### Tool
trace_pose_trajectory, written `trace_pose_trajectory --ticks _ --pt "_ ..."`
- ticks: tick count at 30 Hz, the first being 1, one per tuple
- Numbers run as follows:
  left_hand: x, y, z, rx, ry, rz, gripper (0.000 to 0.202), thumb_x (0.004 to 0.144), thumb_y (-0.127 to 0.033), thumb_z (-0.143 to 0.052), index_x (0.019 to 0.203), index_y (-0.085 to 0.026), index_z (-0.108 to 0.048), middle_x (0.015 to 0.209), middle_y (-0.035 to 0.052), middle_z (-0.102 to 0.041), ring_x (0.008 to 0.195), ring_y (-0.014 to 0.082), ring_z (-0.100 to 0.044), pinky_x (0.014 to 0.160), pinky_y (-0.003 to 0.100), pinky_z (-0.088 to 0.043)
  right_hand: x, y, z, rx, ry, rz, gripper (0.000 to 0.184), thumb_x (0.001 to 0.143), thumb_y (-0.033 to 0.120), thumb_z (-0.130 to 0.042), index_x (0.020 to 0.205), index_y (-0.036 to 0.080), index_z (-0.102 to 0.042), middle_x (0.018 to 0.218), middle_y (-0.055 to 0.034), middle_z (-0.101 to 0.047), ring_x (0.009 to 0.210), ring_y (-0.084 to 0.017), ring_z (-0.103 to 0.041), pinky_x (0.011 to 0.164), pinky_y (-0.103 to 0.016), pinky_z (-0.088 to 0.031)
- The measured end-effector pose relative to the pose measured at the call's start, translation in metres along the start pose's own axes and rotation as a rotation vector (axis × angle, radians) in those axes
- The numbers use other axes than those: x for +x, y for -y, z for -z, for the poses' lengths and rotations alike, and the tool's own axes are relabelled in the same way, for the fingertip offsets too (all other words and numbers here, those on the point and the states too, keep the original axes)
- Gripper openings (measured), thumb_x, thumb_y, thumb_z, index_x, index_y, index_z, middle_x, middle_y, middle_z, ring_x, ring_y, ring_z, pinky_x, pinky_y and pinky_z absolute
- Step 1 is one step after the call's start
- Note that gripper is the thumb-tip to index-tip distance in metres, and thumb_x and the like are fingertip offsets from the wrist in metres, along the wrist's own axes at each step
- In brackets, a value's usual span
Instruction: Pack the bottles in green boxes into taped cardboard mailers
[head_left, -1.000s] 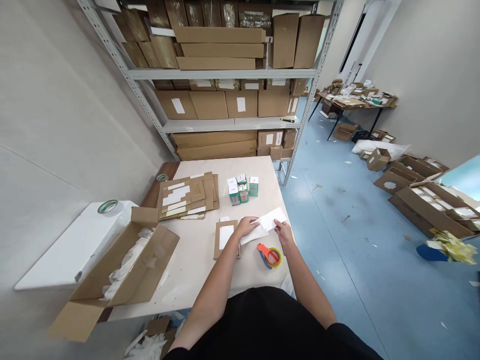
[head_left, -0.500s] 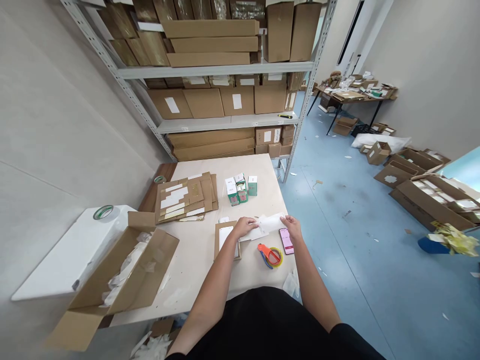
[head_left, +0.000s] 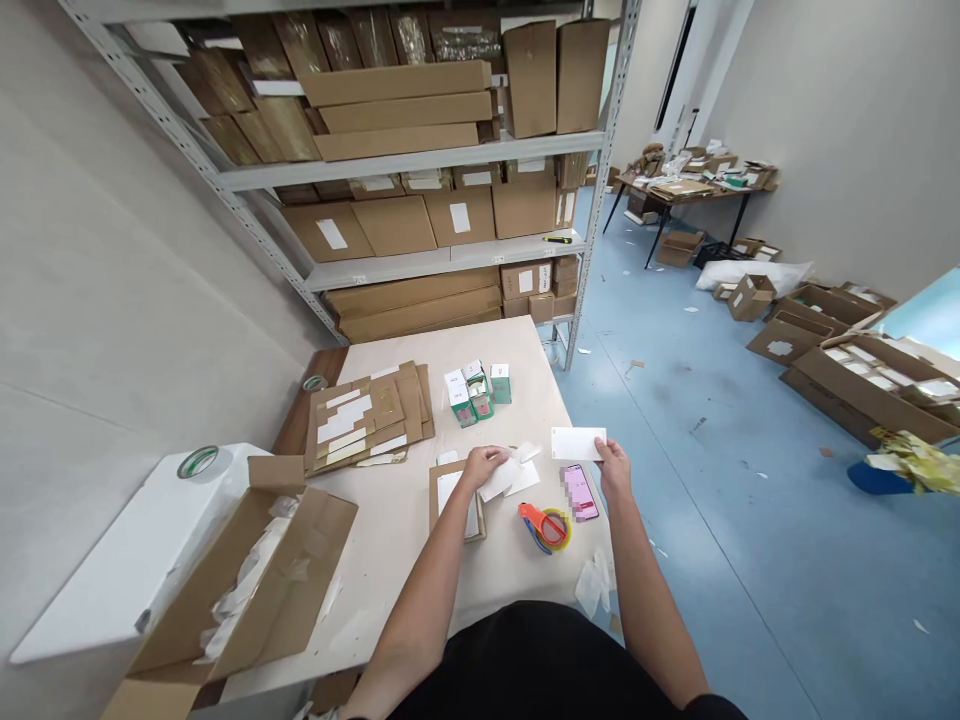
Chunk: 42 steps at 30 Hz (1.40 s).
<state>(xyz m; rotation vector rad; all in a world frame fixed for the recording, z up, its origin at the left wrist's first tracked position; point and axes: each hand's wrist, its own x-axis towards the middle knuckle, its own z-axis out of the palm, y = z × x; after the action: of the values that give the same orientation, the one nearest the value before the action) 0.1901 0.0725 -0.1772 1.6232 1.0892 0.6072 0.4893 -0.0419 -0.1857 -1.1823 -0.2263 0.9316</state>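
right hand (head_left: 613, 468): 1 card (head_left: 577, 443) | left hand (head_left: 484, 465): slips (head_left: 511, 480) | 1 phone (head_left: 580, 492) | 1 tape dispenser (head_left: 546, 526)

Bright, even indoor light from above, soft faint shadows, no glare, strong wide-angle bending at left and right edges, far clutter soft, one small pixelated patch

Pale bare walls (head_left: 112, 250) either side, blue floor (head_left: 675, 400) littered with scraps, tall grey metal shelving (head_left: 420, 165) crammed with brown cartons (head_left: 397, 105) dead ahead, cluttered black-legged table (head_left: 679, 190) far back.
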Motion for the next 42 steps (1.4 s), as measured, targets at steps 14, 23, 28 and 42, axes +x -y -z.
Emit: trace_pose_trajectory --ticks 14,23,28,42 --pt "-0.006 -0.04 -0.012 -0.201 0.079 -0.013 0.049 0.084 -0.056 -0.072 0.11 -0.016 -0.079 0.107 0.0125 -0.078 0.097 0.025 -0.072 0.09 0.037 -0.055 -0.051 0.012 -0.056 -0.29 0.353 0.047 0.03 0.069 0.039 -0.078 0.093 0.022 -0.075 0.096 -0.0037 -0.078 0.081 -0.021 -0.067 0.076 -0.033 -0.052" --pt "-0.065 -0.037 0.006 -0.295 -0.249 0.016 0.039 0.073 -0.052 -0.082 0.087 -0.017 -0.076 0.084 0.0052 -0.076 0.081 0.0201 -0.07 0.077 0.03 -0.054 -0.073 -0.003 -0.104 -0.42 0.436 -0.008 0.039 0.072 0.044 -0.08 0.103 0.022 -0.074 0.082 -0.0032 -0.075 0.078 -0.021 -0.069 0.076 -0.034 -0.052" --pt "-0.082 -0.039 0.005 -0.486 -0.478 0.066 0.049 0.073 -0.056 -0.081 0.1 -0.016 -0.074 0.098 0.0104 -0.079 0.093 0.0233 -0.073 0.087 0.035 -0.056 -0.096 -0.013 -0.114 -0.385 0.563 -0.056 0.027 0.071 0.041 -0.078 0.089 0.021 -0.075 0.088 -0.0057 -0.077 0.077 -0.02 -0.069 0.073 -0.032 -0.051" --pt "-0.084 -0.052 0.006 -0.628 -0.494 0.119 0.048 0.068 -0.051 -0.086 0.098 -0.015 -0.075 0.097 0.0096 -0.079 0.087 0.0209 -0.072 0.079 0.031 -0.056 -0.112 -0.005 -0.122 -0.35 0.621 -0.07 0.021 0.073 0.036 -0.075 0.089 0.022 -0.075 0.089 -0.0038 -0.077 0.074 -0.017 -0.068 0.075 -0.031 -0.051"
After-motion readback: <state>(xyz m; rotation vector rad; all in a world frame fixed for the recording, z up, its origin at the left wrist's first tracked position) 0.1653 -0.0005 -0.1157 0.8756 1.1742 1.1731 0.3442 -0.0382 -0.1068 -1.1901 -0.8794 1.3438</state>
